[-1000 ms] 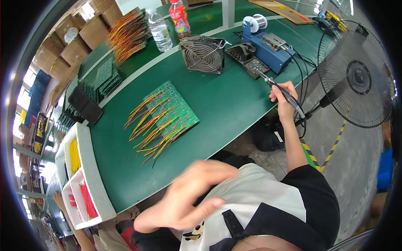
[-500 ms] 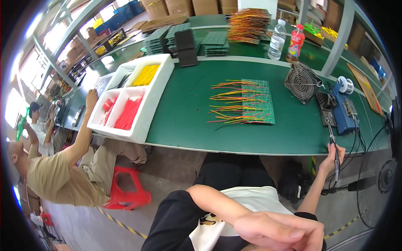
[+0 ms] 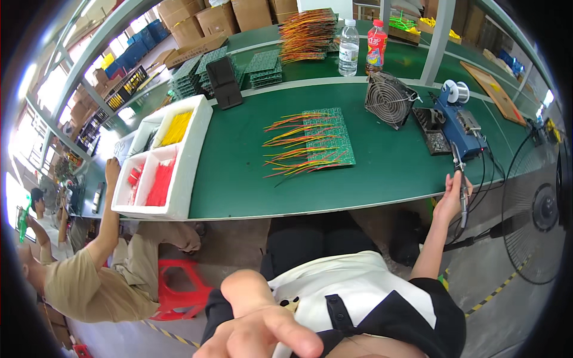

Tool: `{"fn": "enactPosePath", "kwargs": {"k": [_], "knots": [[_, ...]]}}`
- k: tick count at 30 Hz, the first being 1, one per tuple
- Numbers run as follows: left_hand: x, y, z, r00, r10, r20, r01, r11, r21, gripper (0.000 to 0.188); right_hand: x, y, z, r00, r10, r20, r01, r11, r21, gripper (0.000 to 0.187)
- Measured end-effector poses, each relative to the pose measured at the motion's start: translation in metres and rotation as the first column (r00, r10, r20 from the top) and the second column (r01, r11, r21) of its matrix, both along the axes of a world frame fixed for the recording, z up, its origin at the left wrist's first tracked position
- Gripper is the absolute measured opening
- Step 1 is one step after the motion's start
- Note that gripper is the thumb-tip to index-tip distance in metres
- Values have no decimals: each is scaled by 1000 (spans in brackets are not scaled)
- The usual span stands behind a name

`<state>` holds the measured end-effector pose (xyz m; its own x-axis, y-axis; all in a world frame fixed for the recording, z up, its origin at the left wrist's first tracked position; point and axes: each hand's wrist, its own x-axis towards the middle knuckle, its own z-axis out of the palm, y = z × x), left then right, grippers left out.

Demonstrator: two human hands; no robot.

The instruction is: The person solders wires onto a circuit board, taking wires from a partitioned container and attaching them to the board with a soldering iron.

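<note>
Taking twelve as the far edge of my head view, I have the right hand (image 3: 450,196) at three o'clock, fingers curled round the grey-handled soldering iron (image 3: 463,200) in a pen-like grip. The left hand (image 3: 262,331), at six o'clock, is close to my lens and partly cut off by the lower edge; its fingers are loose and it appears to grasp nothing. Up the iron, toward half past two, the tip lies close to the dark cleaning tray (image 3: 440,144) and the blue station (image 3: 462,128); I cannot tell whether it touches either. If the tip is hot, a careless swing could scorch a wire, a sleeve or the bare left hand. Dark cables (image 3: 492,160) hang beside the station, and I judge that a snag there could jerk the iron off line. Just off centre, between one and two o'clock, the green circuit board (image 3: 331,137) lies flat on the table, well apart from both hands. Its red and yellow wires (image 3: 286,143) fan out toward nine o'clock, past the board's edge; a forearm dragged across them could pull a joint or turn the board. Further out, past nine, a white foam box (image 3: 200,155) of loose wires sits near the table's edge, a co-worker's hand (image 3: 111,170) just beyond it; a knock from that arm could tip or spill it.
</note>
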<state>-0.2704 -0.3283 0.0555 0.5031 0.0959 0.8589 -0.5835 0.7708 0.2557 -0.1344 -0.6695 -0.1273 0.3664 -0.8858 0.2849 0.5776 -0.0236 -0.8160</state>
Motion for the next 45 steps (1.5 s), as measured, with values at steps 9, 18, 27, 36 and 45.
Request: {"fn": "enactPosePath", "kwargs": {"k": [9,18,27,36,45], "knots": [[53,23,27,981,185,56,-193,952,239,4,31,23,15,985,138,-102,-150,980,-128,17],[200,273,-24,121,942,314,-589,-187,786,23,18,21,5,949,-181,-257,86,935,-343,21],[253,337,-61,318,745,586,255,-663,704,15,20,24,6,908,-314,-277,188,896,-402,23],[209,345,-107,279,775,567,63,-604,794,20,31,40,13,973,-130,-189,77,961,-265,16],[231,365,-107,175,870,462,75,-479,874,21,19,24,14,1000,-11,-12,11,999,-35,16]]}}
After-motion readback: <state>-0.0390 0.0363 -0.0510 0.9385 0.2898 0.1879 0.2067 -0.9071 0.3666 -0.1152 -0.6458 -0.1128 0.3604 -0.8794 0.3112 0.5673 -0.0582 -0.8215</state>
